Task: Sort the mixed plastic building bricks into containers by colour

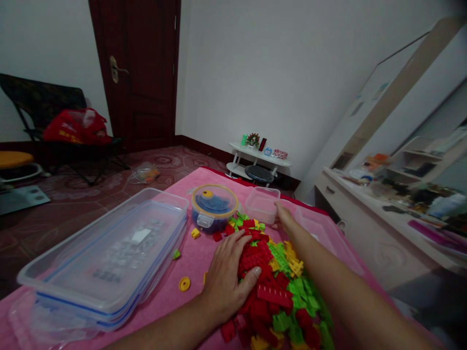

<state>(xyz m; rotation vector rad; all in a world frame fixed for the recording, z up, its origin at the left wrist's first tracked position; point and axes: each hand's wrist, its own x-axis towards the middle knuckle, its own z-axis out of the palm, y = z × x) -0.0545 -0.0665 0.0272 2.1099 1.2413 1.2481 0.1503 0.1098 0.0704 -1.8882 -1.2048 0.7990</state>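
Note:
A heap of red, green and yellow plastic building blocks [263, 262] lies on the pink cloth. My left hand [230, 274] rests on the heap's left side, fingers spread, with nothing seen gripped in it. Farther off, my right hand [284, 218] is at the right wall of a small clear plastic container [260, 204], its fingers closed against that side and partly hidden. Left of this container stands a round clear bowl [214, 206] with a yellow-rimmed lid and blue pieces inside.
Stacked large clear plastic boxes [109, 243] stand at the left. A clear lid or tray [324, 228] lies beyond my right forearm. Loose yellow pieces, including a yellow wheel [184, 284], lie on the cloth. A dresser [350, 214] stands at the right.

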